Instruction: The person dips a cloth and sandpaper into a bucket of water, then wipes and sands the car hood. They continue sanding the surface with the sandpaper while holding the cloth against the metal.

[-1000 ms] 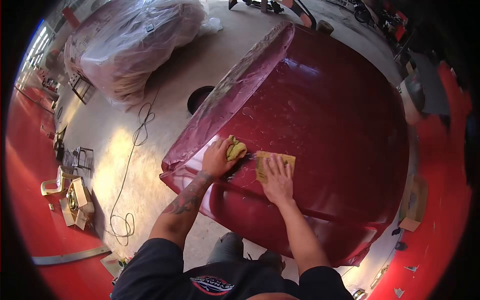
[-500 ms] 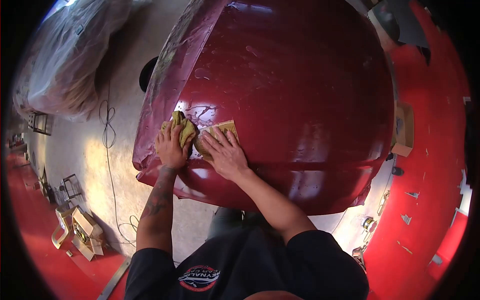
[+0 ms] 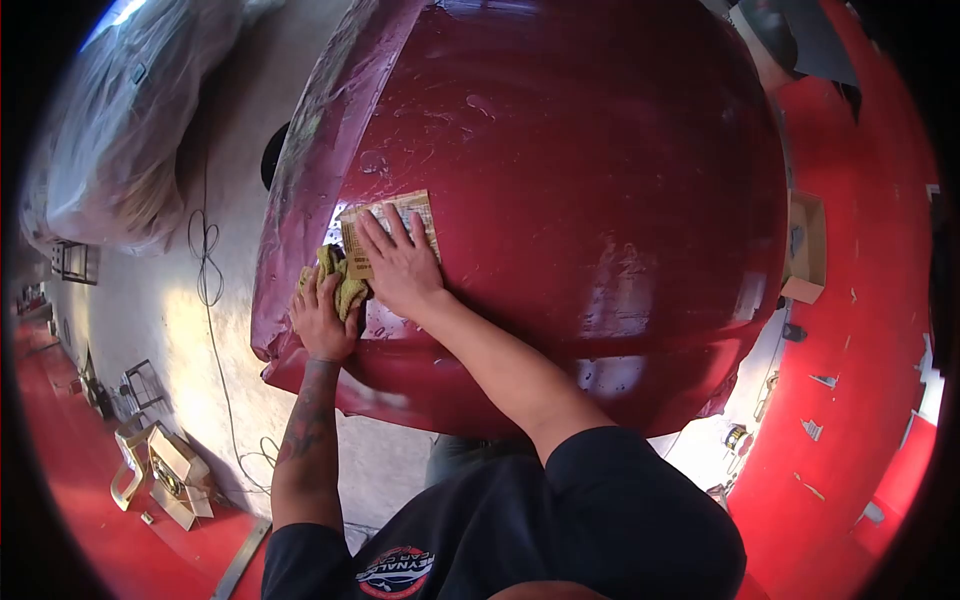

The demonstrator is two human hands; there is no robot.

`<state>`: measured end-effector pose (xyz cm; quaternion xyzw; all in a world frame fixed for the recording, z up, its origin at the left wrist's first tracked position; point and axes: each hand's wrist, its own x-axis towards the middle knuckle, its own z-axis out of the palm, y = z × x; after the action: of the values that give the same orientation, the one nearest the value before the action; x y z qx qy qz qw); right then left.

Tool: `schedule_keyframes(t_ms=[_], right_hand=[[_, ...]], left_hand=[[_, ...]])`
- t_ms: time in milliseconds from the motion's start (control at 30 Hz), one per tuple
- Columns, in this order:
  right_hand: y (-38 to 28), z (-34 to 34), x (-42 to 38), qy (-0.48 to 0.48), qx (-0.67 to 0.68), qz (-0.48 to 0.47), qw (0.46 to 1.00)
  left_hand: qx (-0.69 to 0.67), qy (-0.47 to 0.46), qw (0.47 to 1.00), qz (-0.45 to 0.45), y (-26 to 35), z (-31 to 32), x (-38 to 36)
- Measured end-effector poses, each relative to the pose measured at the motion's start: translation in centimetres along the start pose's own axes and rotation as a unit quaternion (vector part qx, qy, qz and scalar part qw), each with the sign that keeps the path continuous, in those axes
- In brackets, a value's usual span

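A wet, glossy dark red car hood [image 3: 580, 180] fills the middle of the head view, with water drops and streaks on it. Near its left edge my left hand [image 3: 322, 318] has its fingers bent around a crumpled yellow-green cloth [image 3: 350, 292] resting on the panel. My right hand [image 3: 405, 272] lies flat with fingers spread on a tan sheet of sandpaper [image 3: 353, 248], its printed back facing up. The palm and fingers cover part of the sheet, which touches the hood just beyond the cloth.
Plastic sheeting [image 3: 125, 130] drapes a large object at upper left. A cable [image 3: 207, 260] runs along the concrete floor. An open cardboard box [image 3: 178, 475] sits at lower left, another box [image 3: 805, 245] right of the hood. Paper scraps litter the red floor [image 3: 850, 400].
My right hand and the sandpaper have moved up and left across the hood. The left hand with the cloth has shifted slightly down and left in view. The whole view has shifted a little too.
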<state>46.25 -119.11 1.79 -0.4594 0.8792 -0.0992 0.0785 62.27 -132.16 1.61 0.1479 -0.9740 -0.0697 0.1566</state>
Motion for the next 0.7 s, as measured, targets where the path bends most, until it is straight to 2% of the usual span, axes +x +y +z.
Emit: schedule_keyframes(t_ms=[33, 67, 100, 133, 233, 267, 300, 367, 433, 500, 567, 633, 700], right_hand=[[-0.3, 0.6, -0.2, -0.002, 0.036, -0.035, 0.999], [2.1, 1.1, 0.2, 0.011, 0.023, -0.069, 0.997], [5.3, 0.0, 0.5, 0.024, 0.004, -0.047, 0.999], [9.6, -1.3, 0.9, 0.068, -0.012, -0.004, 0.998], [25.0, -6.7, 0.2, 0.071, -0.058, 0.213, 0.973], [28.8, -8.7, -0.2, 0.04, -0.055, 0.311, 0.948], [31.1, -9.9, -0.7, 0.047, 0.0, 0.369, 0.928], [28.1, -8.3, 1.7, 0.033, -0.063, 0.396, 0.915], [19.7, -4.6, 4.7, 0.094, -0.041, 0.262, 0.96], [8.7, -1.3, 7.2, 0.068, -0.01, 0.101, 0.993], [2.0, 0.6, 7.8, 0.005, -0.055, -0.044, 0.997], [5.3, 0.0, 8.0, -0.009, 0.045, -0.102, 0.994], [13.1, -2.4, 6.7, 0.043, -0.014, 0.004, 0.999]], left_hand=[[0.0, -0.002, 1.0, -0.004, -0.1, 0.1, -0.1], [-0.024, 0.007, 1.0, -0.009, -0.4, 0.4, -0.2], [-0.025, 0.004, 1.0, -0.01, -0.4, 0.6, -0.3], [-0.019, 0.001, 1.0, -0.01, -0.5, 0.6, -0.3], [-0.018, 0.003, 1.0, -0.005, -0.4, 0.2, -0.2], [-0.01, 0.004, 1.0, -0.005, -0.3, 0.1, -0.1], [-0.002, 0.006, 1.0, -0.007, -0.1, 0.3, -0.1], [-0.006, 0.01, 1.0, -0.005, -0.3, 0.7, -0.4], [-0.016, 0.011, 1.0, 0.0, -0.4, 0.6, -0.2], [-0.007, 0.009, 1.0, 0.004, -0.5, 0.5, -0.3], [-0.013, 0.0, 1.0, 0.001, -0.6, 0.4, -0.2], [-0.013, -0.005, 1.0, 0.006, -0.8, 0.3, -0.3], [-0.018, -0.003, 1.0, 0.006, -0.8, 0.6, -0.3]])
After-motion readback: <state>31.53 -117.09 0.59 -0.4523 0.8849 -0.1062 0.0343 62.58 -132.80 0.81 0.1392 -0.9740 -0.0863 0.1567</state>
